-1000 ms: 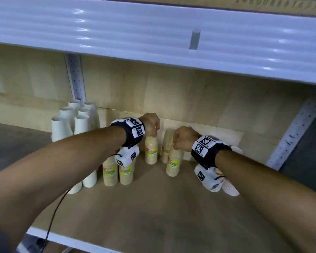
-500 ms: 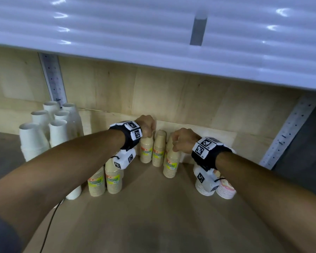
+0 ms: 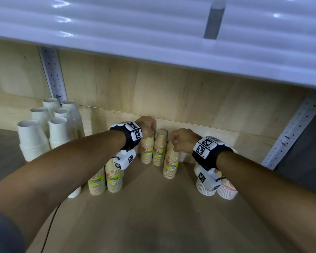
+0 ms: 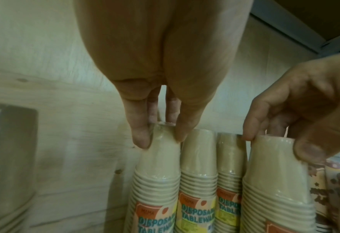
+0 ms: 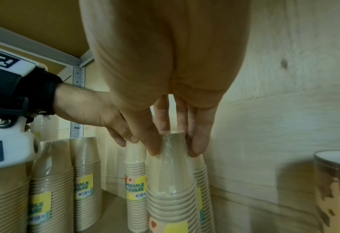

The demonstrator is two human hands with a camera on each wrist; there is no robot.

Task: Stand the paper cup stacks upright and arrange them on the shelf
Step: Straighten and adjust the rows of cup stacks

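If you push too hard, the tall brown cup stacks could tip and knock their neighbours over. Your left hand (image 3: 147,128) pinches the top of one brown stack (image 3: 147,150) at the middle of the frame, and your right hand (image 3: 182,141) pinches another stack (image 3: 171,165) just right of it, both upright on the shelf (image 3: 153,216).

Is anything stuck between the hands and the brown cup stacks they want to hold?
No. The left hand already pinches the top of one tan wrapped paper cup stack, and the right hand pinches the top of another tan stack. Fingers touch the wrapping directly, with nothing between.
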